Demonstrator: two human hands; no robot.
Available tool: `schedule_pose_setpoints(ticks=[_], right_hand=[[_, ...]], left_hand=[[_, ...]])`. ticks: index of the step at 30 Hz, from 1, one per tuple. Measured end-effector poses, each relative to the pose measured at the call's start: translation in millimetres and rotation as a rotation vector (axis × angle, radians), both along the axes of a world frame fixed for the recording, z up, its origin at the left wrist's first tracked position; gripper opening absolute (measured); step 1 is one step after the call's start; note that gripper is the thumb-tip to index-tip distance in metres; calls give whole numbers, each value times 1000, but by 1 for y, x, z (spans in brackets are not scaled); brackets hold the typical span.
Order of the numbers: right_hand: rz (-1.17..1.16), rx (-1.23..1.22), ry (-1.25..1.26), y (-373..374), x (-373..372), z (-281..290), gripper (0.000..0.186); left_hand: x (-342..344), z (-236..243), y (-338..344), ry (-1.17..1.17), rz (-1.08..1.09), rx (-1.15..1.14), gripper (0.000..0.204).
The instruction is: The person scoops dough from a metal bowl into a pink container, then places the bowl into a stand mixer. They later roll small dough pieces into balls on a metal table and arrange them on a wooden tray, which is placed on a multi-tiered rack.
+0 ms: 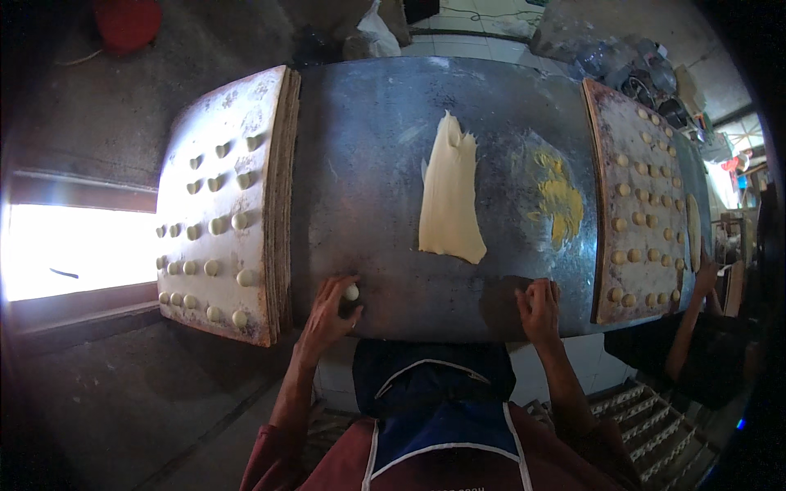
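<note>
At the near edge of the dark worktop (pixel 385 164), my left hand (pixel 329 311) curls round a small pale dough ball (pixel 351 292), held by the thumb and fingers. My right hand (pixel 539 309) is over the same edge, farther right, its fingers bent in and closed; whatever they may hold is hidden. Beyond and between the hands lies a long slab of pale, smooth dough (pixel 452 200), torn ragged at its far end and cut straight at the near one. Neither hand touches it.
Left, a stack of boards (pixel 276 245) carries rows of dough balls (pixel 216 225). A board (pixel 608 270) at right holds more dough pieces (pixel 643 196). Yellow paste (pixel 559 196) smears the worktop. Another person's arm (pixel 696 303) reaches in at far right, above a slatted rack (pixel 655 430).
</note>
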State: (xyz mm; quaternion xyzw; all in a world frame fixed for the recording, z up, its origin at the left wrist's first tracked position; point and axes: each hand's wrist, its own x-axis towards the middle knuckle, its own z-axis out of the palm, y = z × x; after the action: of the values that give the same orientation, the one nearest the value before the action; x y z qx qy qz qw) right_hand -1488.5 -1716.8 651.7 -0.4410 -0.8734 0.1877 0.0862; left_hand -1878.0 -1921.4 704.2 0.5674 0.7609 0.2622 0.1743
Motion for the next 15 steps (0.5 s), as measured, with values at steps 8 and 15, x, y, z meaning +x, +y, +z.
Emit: schedule_pose_setpoints(ticks=[8, 15], right_hand=[[-60, -327, 217, -20, -17, 53, 25], [222, -863, 690, -62, -176, 101, 22]], left_hand=[[16, -2, -7, -310, -25, 71, 30], [43, 34, 2, -1475, 277, 74, 17]])
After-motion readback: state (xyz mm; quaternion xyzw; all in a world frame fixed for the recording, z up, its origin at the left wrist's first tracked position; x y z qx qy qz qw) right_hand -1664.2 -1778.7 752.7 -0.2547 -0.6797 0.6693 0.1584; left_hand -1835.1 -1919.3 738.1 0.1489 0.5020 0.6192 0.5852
